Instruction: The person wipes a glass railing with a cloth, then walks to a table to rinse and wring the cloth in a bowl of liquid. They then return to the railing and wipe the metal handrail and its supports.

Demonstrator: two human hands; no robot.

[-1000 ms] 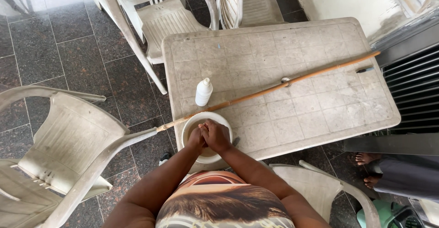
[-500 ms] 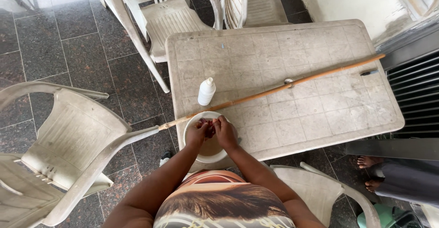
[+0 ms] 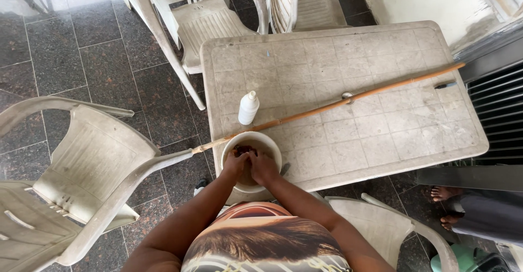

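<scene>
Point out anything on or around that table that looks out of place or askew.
The long wooden stick lies slantwise across the plastic table, its near end poking past the table's left edge above the bowl where the left hand and right hand work. The tabletop looks grimy. Nothing looks spilled.

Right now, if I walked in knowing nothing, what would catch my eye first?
Probably the left hand and right hand, pressed together inside a white bowl of brownish liquid at the near edge of a worn plastic table. Next, the long wooden stick lying slantwise across that table, with a small white bottle upright just behind the bowl.
</scene>
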